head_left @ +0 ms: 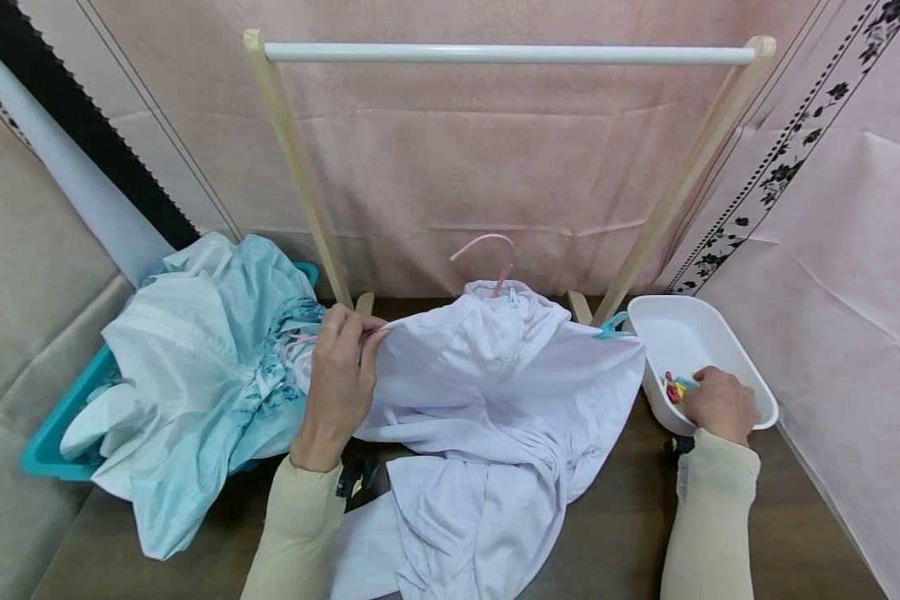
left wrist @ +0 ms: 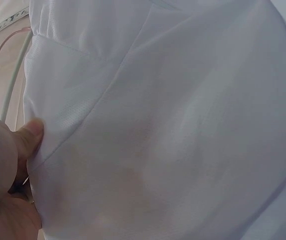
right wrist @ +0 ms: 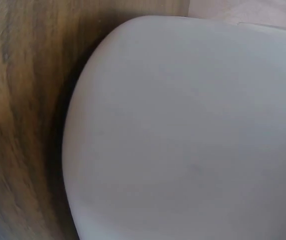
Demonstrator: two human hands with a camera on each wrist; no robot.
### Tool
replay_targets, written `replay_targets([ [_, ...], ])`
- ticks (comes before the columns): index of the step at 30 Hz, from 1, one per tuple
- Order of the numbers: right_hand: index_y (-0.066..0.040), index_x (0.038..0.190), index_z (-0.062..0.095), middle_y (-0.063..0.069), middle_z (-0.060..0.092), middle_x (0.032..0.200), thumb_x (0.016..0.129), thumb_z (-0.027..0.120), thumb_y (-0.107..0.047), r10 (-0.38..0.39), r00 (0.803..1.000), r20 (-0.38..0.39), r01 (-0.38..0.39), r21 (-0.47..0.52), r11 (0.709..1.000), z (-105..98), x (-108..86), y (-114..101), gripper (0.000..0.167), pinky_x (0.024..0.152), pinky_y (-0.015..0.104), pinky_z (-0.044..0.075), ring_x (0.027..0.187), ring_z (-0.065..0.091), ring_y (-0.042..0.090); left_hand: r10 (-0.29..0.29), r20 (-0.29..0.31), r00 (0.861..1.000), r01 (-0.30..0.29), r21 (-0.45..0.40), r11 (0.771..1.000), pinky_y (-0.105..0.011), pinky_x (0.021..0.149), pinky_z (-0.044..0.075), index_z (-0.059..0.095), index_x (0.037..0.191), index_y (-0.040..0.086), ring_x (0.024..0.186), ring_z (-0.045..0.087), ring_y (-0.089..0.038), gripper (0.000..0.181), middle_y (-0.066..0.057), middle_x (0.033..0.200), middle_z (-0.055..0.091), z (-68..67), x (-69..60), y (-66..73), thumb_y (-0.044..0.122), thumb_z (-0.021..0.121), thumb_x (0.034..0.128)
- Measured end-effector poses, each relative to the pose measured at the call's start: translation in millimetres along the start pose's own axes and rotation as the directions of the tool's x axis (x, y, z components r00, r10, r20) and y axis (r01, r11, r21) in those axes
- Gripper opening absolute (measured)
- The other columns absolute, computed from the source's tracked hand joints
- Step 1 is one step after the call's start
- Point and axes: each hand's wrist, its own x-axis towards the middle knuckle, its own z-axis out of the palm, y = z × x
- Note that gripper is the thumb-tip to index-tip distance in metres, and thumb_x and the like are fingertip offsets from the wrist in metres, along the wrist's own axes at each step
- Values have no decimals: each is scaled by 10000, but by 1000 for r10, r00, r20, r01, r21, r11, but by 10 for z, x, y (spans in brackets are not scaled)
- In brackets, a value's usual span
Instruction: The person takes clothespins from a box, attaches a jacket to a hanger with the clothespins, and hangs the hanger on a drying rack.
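A white zip-neck garment [head_left: 487, 375] lies spread with a pink hanger [head_left: 495, 250] in its collar. My left hand [head_left: 339, 375] pinches its left shoulder edge; in the left wrist view the thumb [left wrist: 33, 131] presses on the white cloth. A light blue clothespin [head_left: 611, 325] sits on the garment's right shoulder. My right hand [head_left: 722, 404] reaches into a white plastic tub [head_left: 750, 367], beside several small coloured clothespins [head_left: 673, 387]. Its fingertips are hidden. The right wrist view shows just the tub's outer wall [right wrist: 182, 130].
A wooden rack with a white rail [head_left: 510, 55] stands behind the garment. At left, a teal basket [head_left: 60, 446] holds heaped light blue and white clothing [head_left: 187, 358]. Patterned pinkish cloth [head_left: 457, 167] covers the back; the table [head_left: 615, 533] is dark wood.
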Motion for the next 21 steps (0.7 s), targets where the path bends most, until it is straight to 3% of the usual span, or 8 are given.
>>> replay_targets([
  [3, 94, 1326, 565, 394, 552, 1275, 871, 500, -124, 12, 1000, 9, -12, 1, 1000, -11, -10, -11, 509, 815, 586, 430, 1068, 472, 564, -1, 0, 1000, 1, -2, 1000, -322, 701, 493, 682, 986, -25, 894, 561, -263, 80, -138, 929, 518, 1, 1, -4, 50, 655, 979],
  [9, 126, 1201, 634, 400, 514, 1132, 871, 534, -136, 7, 1000, -14, -6, 28, 1000, -19, -38, -28, 432, 809, 581, 384, 1006, 412, 529, -3, 1, 1000, 3, -5, 1000, -316, 695, 488, 683, 987, -23, 893, 556, -263, 73, -139, 928, 517, -7, 2, -4, 46, 663, 974],
  [13, 125, 1189, 608, 407, 526, 1154, 884, 529, -126, 21, 999, -30, -19, 63, 998, -19, -45, -41, 403, 842, 596, 369, 1006, 421, 530, -4, 7, 1000, 4, -2, 1000, -322, 705, 494, 681, 993, -21, 896, 557, -263, 80, -139, 933, 517, -11, 5, -4, 54, 657, 979],
  [17, 118, 1214, 567, 402, 571, 1216, 957, 508, -158, 49, 998, -44, -44, 118, 992, -29, -47, -36, 382, 863, 600, 417, 1011, 501, 531, -6, 12, 1000, 6, 4, 1000, -321, 710, 492, 680, 997, -18, 893, 552, -259, 82, -136, 934, 514, -9, 5, -2, 59, 658, 979],
  [21, 126, 1247, 515, 399, 575, 1189, 1034, 470, -192, 49, 995, -86, -33, 181, 983, -40, -42, -19, 385, 795, 561, 468, 984, 559, 503, 1, 3, 1000, -1, -7, 1000, -320, 706, 498, 680, 988, -18, 893, 556, -259, 79, -139, 931, 516, -4, 5, -3, 57, 657, 979],
])
